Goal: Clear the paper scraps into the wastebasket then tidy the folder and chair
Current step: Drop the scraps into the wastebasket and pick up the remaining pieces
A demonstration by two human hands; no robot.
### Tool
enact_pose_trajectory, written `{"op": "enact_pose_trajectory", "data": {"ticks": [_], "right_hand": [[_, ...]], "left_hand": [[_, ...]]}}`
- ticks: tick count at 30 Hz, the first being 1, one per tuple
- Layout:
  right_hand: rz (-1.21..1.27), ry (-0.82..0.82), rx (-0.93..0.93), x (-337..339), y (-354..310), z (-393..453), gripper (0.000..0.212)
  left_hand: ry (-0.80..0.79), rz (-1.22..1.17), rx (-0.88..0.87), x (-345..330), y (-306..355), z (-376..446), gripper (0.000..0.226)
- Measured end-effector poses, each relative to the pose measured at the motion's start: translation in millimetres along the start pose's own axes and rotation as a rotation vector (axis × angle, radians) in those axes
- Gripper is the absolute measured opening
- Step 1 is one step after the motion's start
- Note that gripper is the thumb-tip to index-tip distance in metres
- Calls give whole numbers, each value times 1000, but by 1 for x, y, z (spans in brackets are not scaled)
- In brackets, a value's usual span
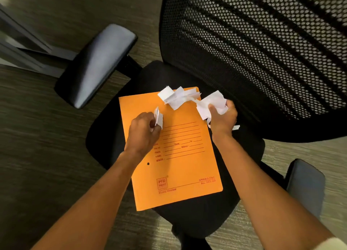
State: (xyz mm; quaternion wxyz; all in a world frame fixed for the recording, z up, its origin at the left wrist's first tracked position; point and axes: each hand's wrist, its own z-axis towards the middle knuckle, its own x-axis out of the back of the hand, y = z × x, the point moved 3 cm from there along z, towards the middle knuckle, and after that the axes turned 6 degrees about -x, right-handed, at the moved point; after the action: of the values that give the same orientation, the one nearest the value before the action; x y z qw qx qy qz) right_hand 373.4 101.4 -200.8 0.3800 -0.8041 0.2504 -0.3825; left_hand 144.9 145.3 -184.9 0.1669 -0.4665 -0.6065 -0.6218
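An orange folder (180,167) lies flat on the black seat of an office chair (242,176). Loose white paper scraps (176,97) are heaped on the folder's far edge. My left hand (144,131) pinches a few white scraps over the folder's upper left part. My right hand (222,119) grips a crumpled bunch of scraps (210,104) at the folder's upper right corner. One thin strip (236,127) lies on the seat just right of that hand. No wastebasket is in view.
The chair's mesh backrest (262,52) rises at the upper right. Its left armrest (97,63) and right armrest (306,184) flank the seat. Grey desk legs (24,47) stand at the far left on a grey-brown carpet (37,137).
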Motion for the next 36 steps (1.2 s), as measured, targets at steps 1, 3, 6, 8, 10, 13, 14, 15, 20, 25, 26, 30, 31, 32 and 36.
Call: {"op": "enact_pose_trajectory", "data": {"ticks": [1, 3, 6, 8, 10, 13, 14, 15, 20, 25, 26, 30, 31, 32, 36], "right_hand": [[37, -16, -8, 0, -2, -8, 36], [140, -70, -55, 0, -2, -28, 41], [235, -153, -113, -3, 1, -58, 54], [241, -216, -141, -8, 5, -78, 63], [240, -281, -177, -16, 12, -97, 60], [180, -360, -205, -32, 24, -130, 47], [165, -383, -214, -37, 28, -142, 42], [154, -410, -220, -40, 30, -153, 36], [74, -557, -219, -63, 50, -218, 29], [-48, -673, -203, -84, 80, -287, 31], [-77, -703, -217, -87, 87, -303, 30], [-180, -811, -274, -97, 116, -365, 29], [-209, -834, -281, -99, 123, -382, 30], [-241, -854, -285, -100, 130, -399, 31], [-359, -931, -288, -103, 159, -466, 31]], "left_hand": [[22, -27, 14, 5, 0, -4, 20], [58, -75, 51, 14, -1, -14, 25], [86, -160, 113, 25, -11, -30, 27], [101, -222, 158, 33, -20, -44, 25], [113, -256, 192, 41, -28, -61, 22], [146, -288, 215, 57, -44, -93, 19], [161, -298, 228, 61, -51, -104, 20], [171, -305, 247, 65, -57, -115, 24], [238, -310, 366, 86, -98, -185, 26], [220, -411, 579, 101, -130, -258, 21], [214, -441, 614, 103, -136, -276, 20], [250, -535, 823, 104, -168, -340, 17], [258, -519, 876, 106, -177, -356, 19], [267, -513, 922, 106, -187, -374, 21], [363, -480, 919, 108, -214, -450, 17]]}}
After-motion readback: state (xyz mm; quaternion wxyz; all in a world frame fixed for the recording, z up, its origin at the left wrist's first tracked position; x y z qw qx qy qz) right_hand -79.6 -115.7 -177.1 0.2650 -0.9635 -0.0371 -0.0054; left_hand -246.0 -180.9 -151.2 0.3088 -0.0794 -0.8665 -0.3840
